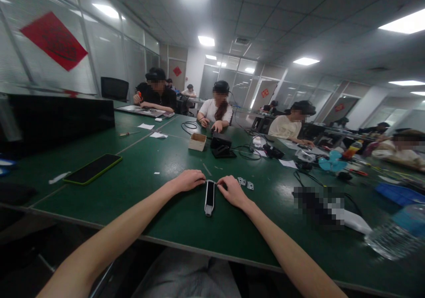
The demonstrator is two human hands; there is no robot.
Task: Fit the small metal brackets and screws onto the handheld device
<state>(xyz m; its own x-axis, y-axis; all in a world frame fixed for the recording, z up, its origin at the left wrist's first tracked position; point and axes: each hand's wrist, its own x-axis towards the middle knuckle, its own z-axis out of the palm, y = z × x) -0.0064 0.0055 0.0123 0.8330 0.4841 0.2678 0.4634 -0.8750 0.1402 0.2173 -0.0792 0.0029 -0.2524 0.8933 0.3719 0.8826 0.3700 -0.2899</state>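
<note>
A narrow device with a black face and a light grey frame lies on the green table, pointing towards me. My left hand is at its upper left end, fingers closed together at the device's corner. At the upper right end, my right hand has its thumb and fingers pinched close to the frame. Whatever sits between the fingertips of either hand is too small to make out. Just beyond my right hand lie small grey metal plates.
A phone with a green edge lies at the left. Ahead stand a small cardboard box and a black stand. At the right are a blue fan, cables and a plastic bottle. Several people sit around the tables.
</note>
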